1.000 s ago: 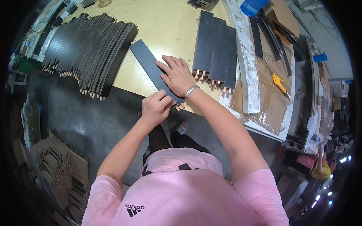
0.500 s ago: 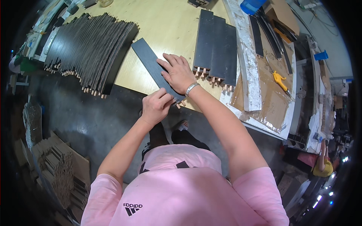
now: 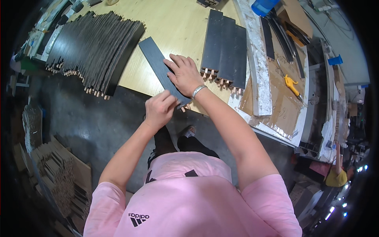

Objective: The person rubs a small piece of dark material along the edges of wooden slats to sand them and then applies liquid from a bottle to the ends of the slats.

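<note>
Your left hand has its fingers curled, thumb and forefinger drawn together at the near end of a dark board; blur and the knuckles hide whether they pinch anything. Your right hand lies palm down across the board, fingers extended and slightly spread. The board rests on the pale table, its long axis slanting from far left to near right, so most of its length lies beyond your left fingers. Your left hand is nearer the tip, where wooden pegs stick out by the table's edge. A long row of dark boards stands to the left; a smaller group lies to the right. Farther right sit a blue container, contents hidden, and a cardboard box with dark pieces at its mouth.
</note>
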Demonstrator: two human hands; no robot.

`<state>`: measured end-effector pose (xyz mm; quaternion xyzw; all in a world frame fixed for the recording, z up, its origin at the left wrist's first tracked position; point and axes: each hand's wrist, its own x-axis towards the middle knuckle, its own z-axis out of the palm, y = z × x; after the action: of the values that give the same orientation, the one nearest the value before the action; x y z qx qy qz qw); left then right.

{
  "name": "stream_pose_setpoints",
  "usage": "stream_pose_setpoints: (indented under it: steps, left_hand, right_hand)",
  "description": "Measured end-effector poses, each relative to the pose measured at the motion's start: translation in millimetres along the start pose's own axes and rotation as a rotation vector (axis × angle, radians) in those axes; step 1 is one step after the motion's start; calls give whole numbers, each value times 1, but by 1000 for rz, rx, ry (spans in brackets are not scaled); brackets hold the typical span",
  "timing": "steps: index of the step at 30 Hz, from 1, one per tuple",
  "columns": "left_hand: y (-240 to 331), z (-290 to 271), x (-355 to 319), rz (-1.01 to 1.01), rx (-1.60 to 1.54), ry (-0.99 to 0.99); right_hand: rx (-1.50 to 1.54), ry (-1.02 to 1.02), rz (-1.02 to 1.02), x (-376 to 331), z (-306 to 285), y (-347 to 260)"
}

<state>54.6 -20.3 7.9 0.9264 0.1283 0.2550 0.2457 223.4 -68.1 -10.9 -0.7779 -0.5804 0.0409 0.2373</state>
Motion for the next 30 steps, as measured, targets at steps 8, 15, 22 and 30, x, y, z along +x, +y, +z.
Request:
stream_pose_setpoints:
  steps: [8,15,22,30]
  left_hand:
    - [3,-10,-19,-127,-30,9]
    - [-6,-19,-20,-257,-4,5]
    - [-7,-22,-26,-351,-87,110]
    - [-7,-30,-33,-253,-27,124]
  right_hand:
    - [-6,61,105,-4,5,-12]
    - [28,87,-196,10,4,-21]
    - [17,111,87,8,17,-41]
    - [-21,92,81,9,18,-42]
